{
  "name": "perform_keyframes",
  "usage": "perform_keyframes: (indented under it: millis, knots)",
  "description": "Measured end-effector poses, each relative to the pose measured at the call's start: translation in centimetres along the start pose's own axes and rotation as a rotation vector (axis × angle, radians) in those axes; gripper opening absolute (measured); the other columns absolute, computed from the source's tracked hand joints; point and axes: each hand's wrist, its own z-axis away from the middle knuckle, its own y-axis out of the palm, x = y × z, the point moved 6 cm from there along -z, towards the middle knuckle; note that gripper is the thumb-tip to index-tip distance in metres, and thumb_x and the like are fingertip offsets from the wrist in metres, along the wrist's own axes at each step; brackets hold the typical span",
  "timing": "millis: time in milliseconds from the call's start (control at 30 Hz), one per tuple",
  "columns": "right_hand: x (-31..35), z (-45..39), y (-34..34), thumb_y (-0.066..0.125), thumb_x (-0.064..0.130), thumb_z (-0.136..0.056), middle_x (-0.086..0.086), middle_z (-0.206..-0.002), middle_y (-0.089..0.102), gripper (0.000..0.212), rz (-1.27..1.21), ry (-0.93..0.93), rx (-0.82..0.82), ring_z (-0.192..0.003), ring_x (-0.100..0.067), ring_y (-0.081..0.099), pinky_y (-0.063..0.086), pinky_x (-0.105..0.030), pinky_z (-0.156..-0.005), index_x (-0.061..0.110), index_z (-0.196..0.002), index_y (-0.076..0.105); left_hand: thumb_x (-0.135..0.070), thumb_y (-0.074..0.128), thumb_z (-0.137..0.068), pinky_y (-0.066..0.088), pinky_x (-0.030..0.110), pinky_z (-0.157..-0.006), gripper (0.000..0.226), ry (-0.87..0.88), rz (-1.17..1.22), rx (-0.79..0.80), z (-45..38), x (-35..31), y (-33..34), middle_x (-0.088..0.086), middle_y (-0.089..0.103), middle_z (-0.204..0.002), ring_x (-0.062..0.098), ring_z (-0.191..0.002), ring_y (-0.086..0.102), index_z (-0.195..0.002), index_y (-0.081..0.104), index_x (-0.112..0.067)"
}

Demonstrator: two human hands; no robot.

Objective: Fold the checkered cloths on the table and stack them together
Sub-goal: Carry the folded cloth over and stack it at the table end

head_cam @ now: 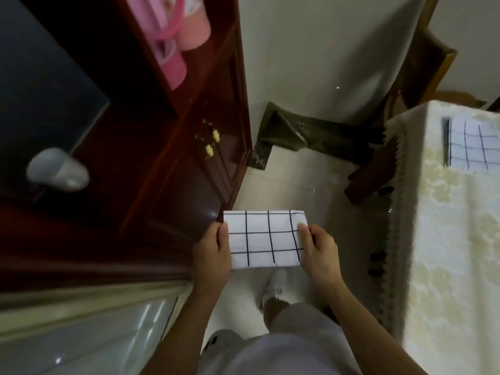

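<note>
A folded white cloth with a black grid [263, 238] hangs in the air over the pale floor, held flat between both hands. My left hand [213, 250] grips its left edge with the thumb on top. My right hand [318, 246] grips its right edge the same way. A second folded checkered cloth [472, 144] lies on the table [446, 239] at the far right, which wears a cream patterned cover. Both hands are well to the left of the table.
A dark red wooden cabinet [189, 158] with brass handles stands close on the left. Pink items [176, 36] sit on its shelf. A wooden chair leg [373, 180] stands beside the table. My shoe [273, 288] is on the floor below the cloth.
</note>
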Motion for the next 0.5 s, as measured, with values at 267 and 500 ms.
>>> perform_keyframes:
  millis: [267,500]
  knots:
    - [2.5,-10.6,-4.5,0.05,0.031,-0.102,0.005,-0.054,0.043,0.045,0.018,0.002,-0.138,-0.051,-0.007,0.038,0.031,-0.033,-0.053,0.011,-0.063,0.043,-0.021,0.049,-0.102,0.026,0.032,-0.05,0.036,0.076,-0.001,0.086,-10.3,-5.8,7.1,-0.003,0.044,-0.051,0.011,-0.051,0.046,-0.067,0.04,-0.022]
    - [2.8,-16.9,-7.1,0.051,0.03,-0.102,0.008,-0.052,0.045,0.044,-0.008,0.059,-0.218,-0.051,-0.006,0.041,0.028,-0.023,-0.049,0.015,-0.061,0.043,-0.026,0.047,-0.102,0.031,0.03,-0.049,0.033,0.133,-0.001,0.206,-17.1,-9.4,12.6,-0.001,0.049,-0.055,0.015,-0.054,0.048,-0.071,0.047,-0.02]
